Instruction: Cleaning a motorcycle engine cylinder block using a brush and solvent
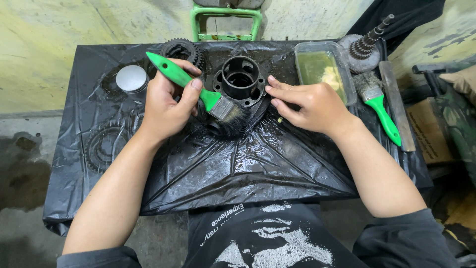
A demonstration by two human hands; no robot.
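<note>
Green-handled brush (208, 97) is being clamped in left hand (166, 106); black cylinder (241, 79) is being steadied by right hand (310, 106), fingers flat, gripping nothing.

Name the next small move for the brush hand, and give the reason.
Probably sweep the green-handled paintbrush along the near side of the black round engine cylinder: its bristles already touch there, the left hand grips the handle, and the right hand steadies the part.

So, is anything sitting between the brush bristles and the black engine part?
Nothing visible. The left hand holds the green brush with its bristles already against the front of the engine part, and the right hand steadies that part from the other side.
</note>
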